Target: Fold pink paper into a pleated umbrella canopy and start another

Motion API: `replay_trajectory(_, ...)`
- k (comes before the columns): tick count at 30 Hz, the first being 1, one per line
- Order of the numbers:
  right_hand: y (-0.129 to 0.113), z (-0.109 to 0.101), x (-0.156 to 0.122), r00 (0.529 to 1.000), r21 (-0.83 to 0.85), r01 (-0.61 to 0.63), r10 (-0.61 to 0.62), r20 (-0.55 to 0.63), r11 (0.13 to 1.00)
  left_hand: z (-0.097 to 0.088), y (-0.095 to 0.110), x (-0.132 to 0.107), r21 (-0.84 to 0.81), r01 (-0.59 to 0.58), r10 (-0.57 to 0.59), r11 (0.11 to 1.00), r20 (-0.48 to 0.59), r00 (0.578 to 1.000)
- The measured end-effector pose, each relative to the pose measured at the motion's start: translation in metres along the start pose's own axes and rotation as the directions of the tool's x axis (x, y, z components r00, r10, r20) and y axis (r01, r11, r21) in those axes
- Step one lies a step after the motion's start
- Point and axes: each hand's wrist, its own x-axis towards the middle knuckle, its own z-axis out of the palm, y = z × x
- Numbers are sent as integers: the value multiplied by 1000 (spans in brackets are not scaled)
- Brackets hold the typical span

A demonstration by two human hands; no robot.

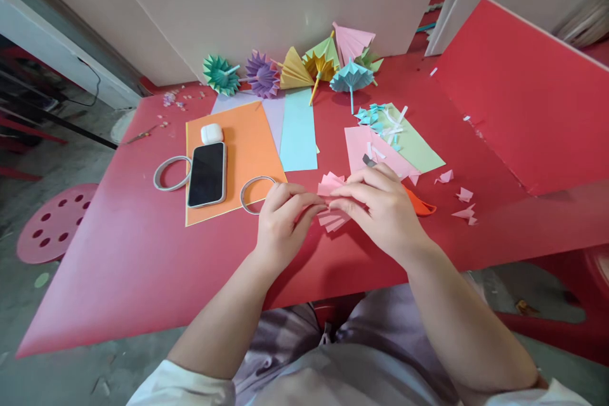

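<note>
Now, starting from the left edge of the red table (118,254), I am seeing a grey tape ring (171,173) lying beside a black smartphone (207,174), which is resting on an orange paper sheet (247,146). Near the front edge, the left hand (280,219) is pinching a pink pleated paper fan (332,185) between thumb and fingertips. The right hand (385,206) is pinching its other side, fingers curling over it. Small pink folded scraps (464,195) are lying further right.
</note>
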Motion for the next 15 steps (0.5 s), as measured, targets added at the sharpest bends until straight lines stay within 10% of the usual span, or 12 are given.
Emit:
replay_trajectory(7, 3, 4, -1, 999, -93, 51, -50, 9, 994, -1, 3, 2, -95, 131, -127, 987, 49, 991)
replay_trajectory(15, 6, 2, 0, 1000, -32, -13, 13, 3, 999, -2, 2, 2, -88, -4, 4, 996, 0, 1000)
